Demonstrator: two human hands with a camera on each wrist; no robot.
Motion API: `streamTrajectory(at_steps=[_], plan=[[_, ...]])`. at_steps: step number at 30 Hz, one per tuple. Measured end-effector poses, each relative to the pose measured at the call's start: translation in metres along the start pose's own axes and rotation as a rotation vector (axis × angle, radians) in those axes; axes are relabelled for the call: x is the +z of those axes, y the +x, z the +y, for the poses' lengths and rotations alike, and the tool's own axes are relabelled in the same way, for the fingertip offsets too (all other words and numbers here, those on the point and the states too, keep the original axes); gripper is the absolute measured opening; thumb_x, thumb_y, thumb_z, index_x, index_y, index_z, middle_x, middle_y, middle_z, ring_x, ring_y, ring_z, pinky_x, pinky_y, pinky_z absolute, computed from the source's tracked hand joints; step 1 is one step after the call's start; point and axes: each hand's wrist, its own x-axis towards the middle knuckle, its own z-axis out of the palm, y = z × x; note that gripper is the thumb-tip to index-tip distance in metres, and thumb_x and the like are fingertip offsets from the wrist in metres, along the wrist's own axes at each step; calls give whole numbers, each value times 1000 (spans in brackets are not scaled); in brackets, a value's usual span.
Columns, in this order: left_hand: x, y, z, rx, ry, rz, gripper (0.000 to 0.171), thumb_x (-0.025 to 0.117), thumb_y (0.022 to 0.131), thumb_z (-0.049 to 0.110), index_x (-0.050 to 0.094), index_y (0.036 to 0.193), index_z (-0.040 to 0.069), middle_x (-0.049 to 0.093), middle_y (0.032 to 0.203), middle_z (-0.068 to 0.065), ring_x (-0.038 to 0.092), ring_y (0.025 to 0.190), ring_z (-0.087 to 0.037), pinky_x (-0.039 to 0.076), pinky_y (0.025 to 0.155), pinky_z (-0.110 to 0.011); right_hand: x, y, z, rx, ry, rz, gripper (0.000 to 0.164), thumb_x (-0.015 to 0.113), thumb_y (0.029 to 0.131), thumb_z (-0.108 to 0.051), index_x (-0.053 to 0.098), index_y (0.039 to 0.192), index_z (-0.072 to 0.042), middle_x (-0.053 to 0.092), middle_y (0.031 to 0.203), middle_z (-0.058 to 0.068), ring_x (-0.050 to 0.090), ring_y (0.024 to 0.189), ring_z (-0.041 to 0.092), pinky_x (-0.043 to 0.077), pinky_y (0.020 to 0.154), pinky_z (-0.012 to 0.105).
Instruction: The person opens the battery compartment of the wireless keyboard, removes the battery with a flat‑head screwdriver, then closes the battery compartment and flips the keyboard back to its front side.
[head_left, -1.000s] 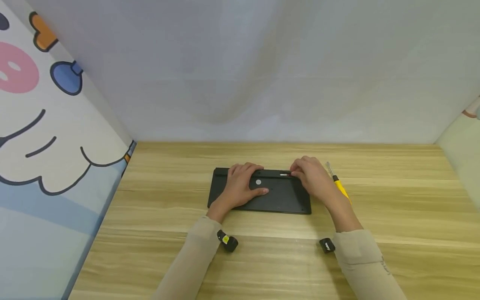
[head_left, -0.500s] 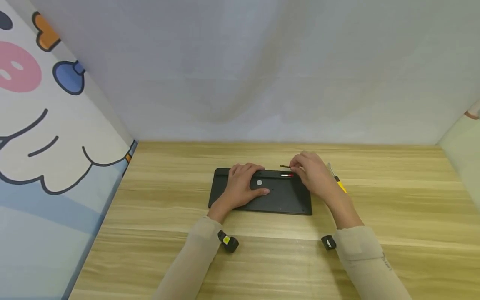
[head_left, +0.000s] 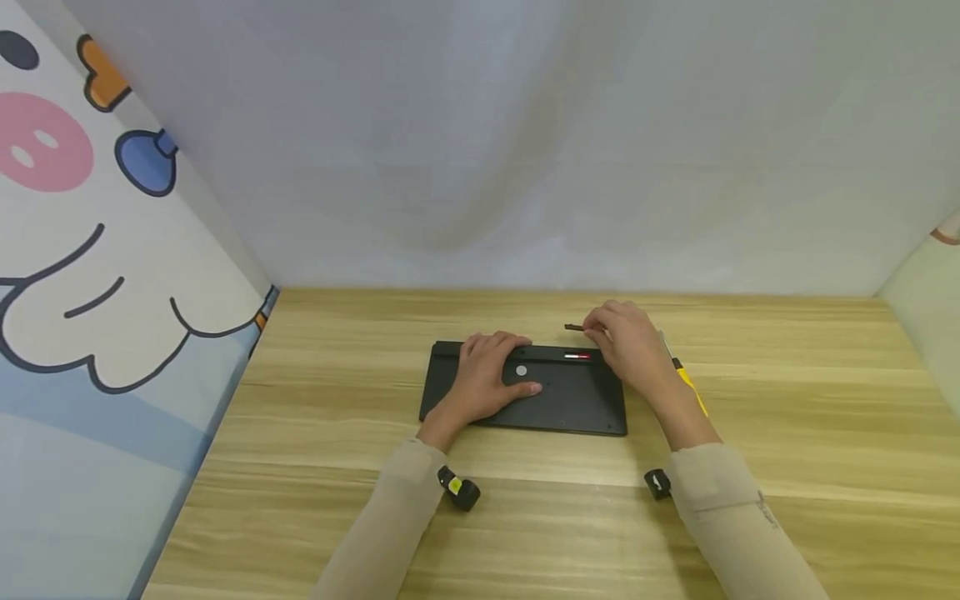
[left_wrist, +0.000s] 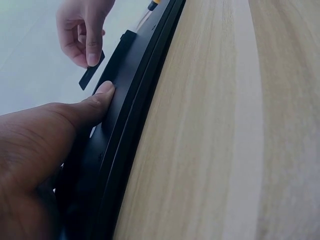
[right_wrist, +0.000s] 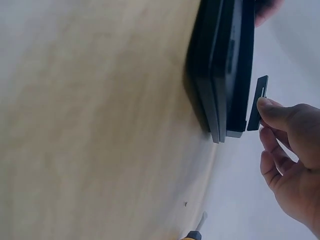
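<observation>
Where tabletop (head_left: pixel 795 433) ends, backdrop (head_left: pixel 480 167) rises.

Beige sleeves (head_left: pixel 386 517), the right one dark-marked; black wrist cameras (head_left: pixel 466 495), the left yellow-patched.

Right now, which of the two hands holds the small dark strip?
The right hand, nearer the yellow screwdriver; the left hand holds the larger black panel.

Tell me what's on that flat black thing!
On the flat black thing I see the left hand, a pale round spot, and a red-and-white piece. I can't see what the hand covers.
</observation>
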Motion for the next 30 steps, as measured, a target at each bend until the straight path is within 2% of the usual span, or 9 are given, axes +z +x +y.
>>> streamTrajectory(at_steps=[18, 30], plan=[[-1, 0, 0, -8, -1, 9, 68, 79, 87, 47, 54, 145, 20, 57, 146, -3, 52, 135, -28, 17, 129, -56, 3, 16, 7, 63, -54, -48, 11, 71, 96, -9, 75, 103, -1, 72, 101, 14, 63, 101, 34, 52, 95, 50], [2, 1, -2, -11, -1, 10, 68, 79, 87, 47, 54, 145, 22, 57, 146, -2, 52, 135, -28, 17, 129, -57, 10, 22, 15, 59, -77, -72, 13, 72, 95, -11, 76, 103, -2, 73, 101, 14, 65, 99, 33, 54, 92, 48]])
